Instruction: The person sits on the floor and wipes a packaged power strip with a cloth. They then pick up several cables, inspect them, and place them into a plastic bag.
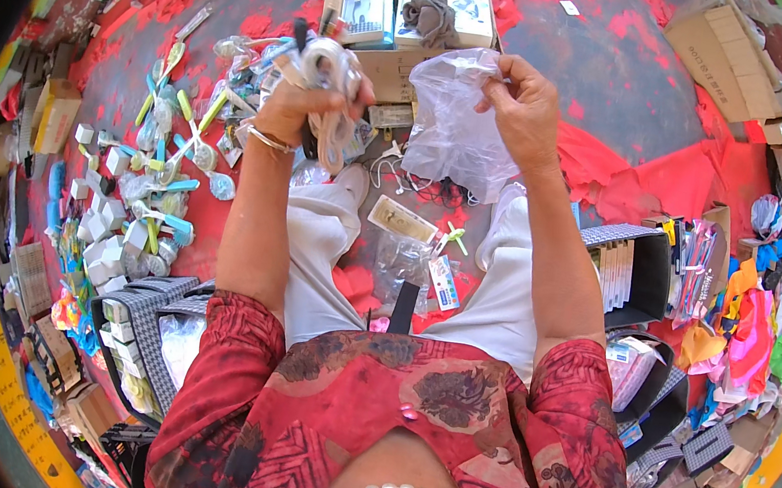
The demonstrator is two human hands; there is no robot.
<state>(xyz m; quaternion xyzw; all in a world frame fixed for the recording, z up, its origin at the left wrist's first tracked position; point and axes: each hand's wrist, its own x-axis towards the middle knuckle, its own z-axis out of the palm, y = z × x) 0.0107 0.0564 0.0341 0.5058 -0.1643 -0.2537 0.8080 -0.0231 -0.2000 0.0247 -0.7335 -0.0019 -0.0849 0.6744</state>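
Note:
My left hand (304, 114) is closed round a bundle of coiled white cables (328, 65), with a dark piece sticking up beside it. To the right, my right hand (525, 114) pinches the top edge of a clear plastic bag (457, 119), which hangs down between my knees. Whether the bag holds anything is hard to see. Beyond both hands stands an open cardboard box (395, 75) with small boxes and a grey crumpled bundle (429, 18) in it. Below the bag, loose white cords (389, 167), a small flat pack (402, 219) and a printed card (443, 283) lie between my feet.
Green and blue handled brushes (212, 112) and small white boxes (106, 236) cover the floor at left. Patterned bins (144, 305) stand beside me on both sides. Colourful balloon-like items (755, 331) lie at far right, below a large carton (721, 60).

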